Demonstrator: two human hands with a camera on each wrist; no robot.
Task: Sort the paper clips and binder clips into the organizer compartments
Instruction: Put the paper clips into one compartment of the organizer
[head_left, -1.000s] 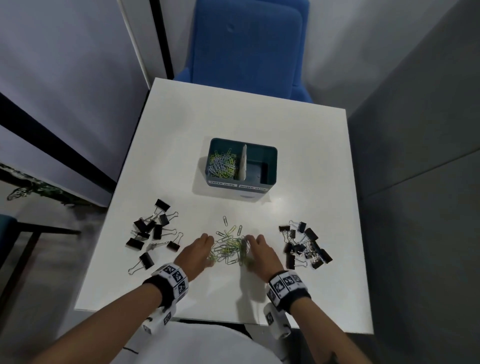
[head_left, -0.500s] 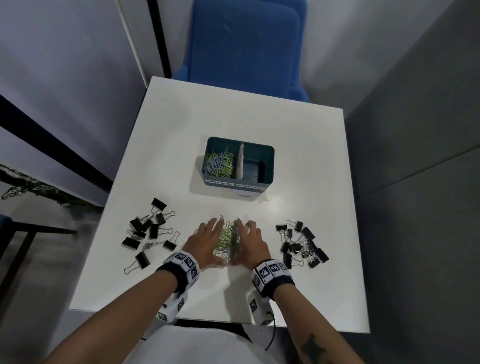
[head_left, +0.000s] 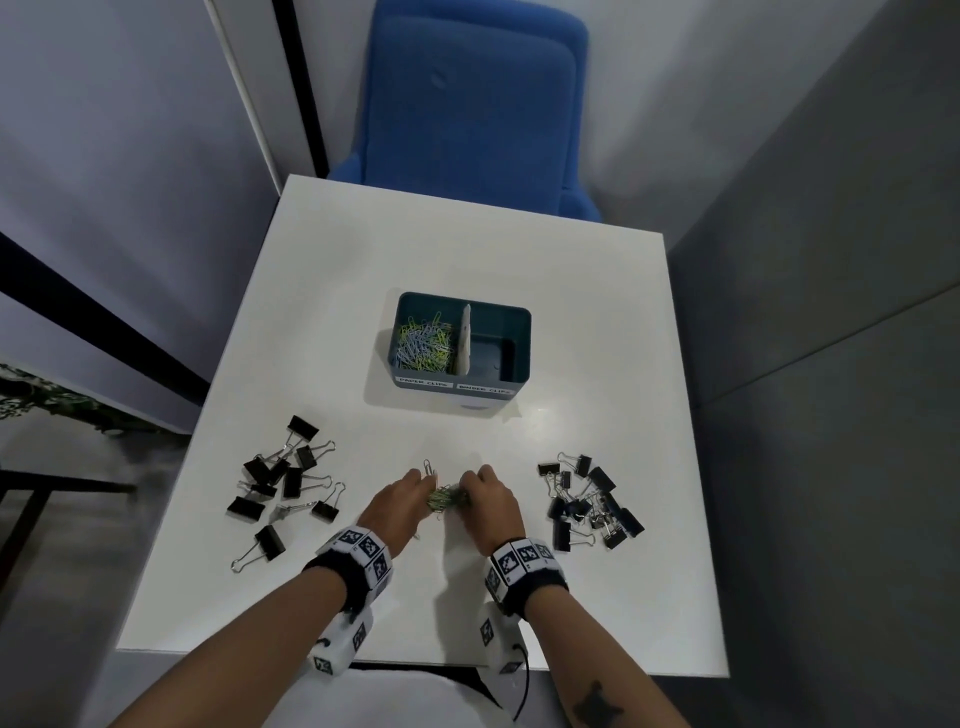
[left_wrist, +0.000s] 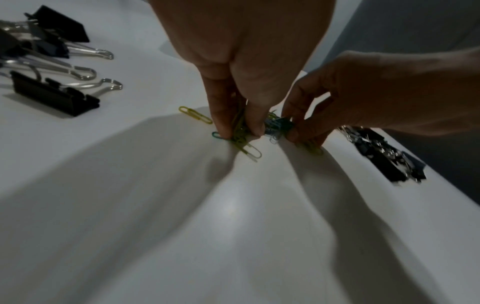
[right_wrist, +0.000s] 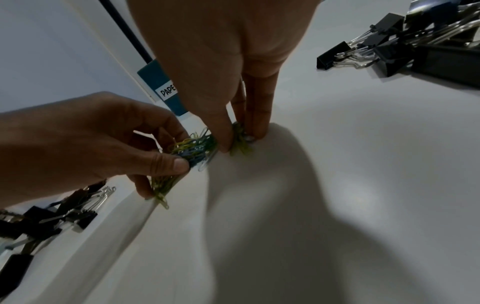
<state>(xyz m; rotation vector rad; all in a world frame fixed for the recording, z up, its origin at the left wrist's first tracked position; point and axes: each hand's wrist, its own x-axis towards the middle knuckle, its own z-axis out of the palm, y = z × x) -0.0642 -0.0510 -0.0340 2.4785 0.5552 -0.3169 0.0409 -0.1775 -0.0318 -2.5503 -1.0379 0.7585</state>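
Head view: left hand (head_left: 400, 506) and right hand (head_left: 488, 501) both pinch the paper clips (head_left: 445, 500) bunched on the table (head_left: 467, 249), at 6 o'clock of the organizer (head_left: 519, 332). Binder clips (head_left: 283, 486) at 9 and 3 o'clock of hands.

Your right hand (right_wrist: 221, 51) points its fingertips (right_wrist: 255, 131) down onto the white table (right_wrist: 363, 164), pinching one end of a bunch of paper clips (right_wrist: 197, 150). Your left hand (right_wrist: 78, 144) pinches the other end between thumb and fingers. Black binder clips (right_wrist: 405, 45) lie at upper right, and more binder clips (right_wrist: 52, 222) at lower left.
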